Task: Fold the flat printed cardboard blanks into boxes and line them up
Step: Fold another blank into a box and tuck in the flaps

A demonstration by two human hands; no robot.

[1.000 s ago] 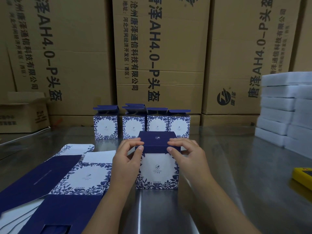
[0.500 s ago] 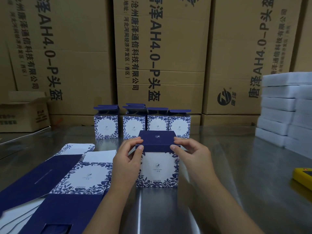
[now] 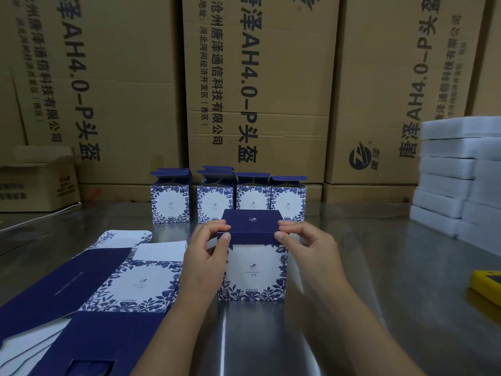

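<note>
A folded blue-and-white floral box (image 3: 253, 270) stands upright on the steel table in front of me. Its navy lid flap (image 3: 250, 222) lies nearly flat over the top. My left hand (image 3: 207, 256) pinches the lid's left front corner between thumb and fingers. My right hand (image 3: 306, 248) pinches the right front corner the same way. Behind it, several folded boxes (image 3: 227, 199) stand in a row with their navy top flaps open. A pile of flat printed blanks (image 3: 89, 294) lies at my left.
Large brown cartons (image 3: 257, 85) form a wall along the table's far edge. A small open carton (image 3: 35, 183) sits at far left. White foam blocks (image 3: 461, 172) are stacked at right. A yellow object (image 3: 486, 287) lies at the right edge.
The navy lid has tipped down from a raised angle to almost level on the box. Both hands have slid outward to its front corners.
</note>
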